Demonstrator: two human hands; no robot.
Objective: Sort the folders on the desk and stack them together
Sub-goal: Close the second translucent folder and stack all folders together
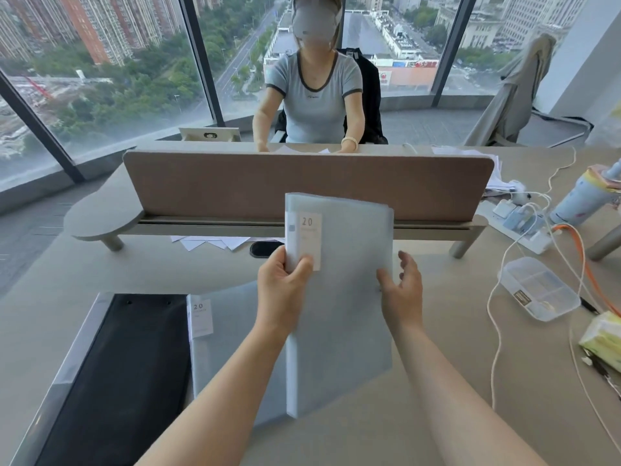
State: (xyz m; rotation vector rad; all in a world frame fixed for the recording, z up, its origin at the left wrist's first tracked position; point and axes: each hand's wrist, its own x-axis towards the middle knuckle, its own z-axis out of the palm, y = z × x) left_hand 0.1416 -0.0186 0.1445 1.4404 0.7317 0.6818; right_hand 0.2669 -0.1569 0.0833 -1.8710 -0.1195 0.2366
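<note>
While the left hand (285, 290) pinches the spine edge of a translucent pale-blue folder (349, 280), thumb pressed over its white label (307, 240), the right hand (401, 290) rests against the front cover with fingers loosely spread, and from here it is hard to say whether it truly grips the sheet. This held folder stands nearly upright above the tabletop (437, 415), its lower corner hanging close to the near edge. Its label reads "20" in thin grey digits; the smaller print beneath is too blurred to make out. A second pale-blue folder (232, 348) lies flat on the tabletop just left of the raised one, partly under it, carrying the same "20" label (201, 317). Touching its left side lies a black folder (127, 381) with a clear border. To the right sit a clear plastic compartment box (539, 287), white and orange cables (497, 297), and a power strip (517, 227) crowded with plugs. Beyond the brown divider screen (302, 186) another person (316, 95) in a grey T-shirt sits facing this way
</note>
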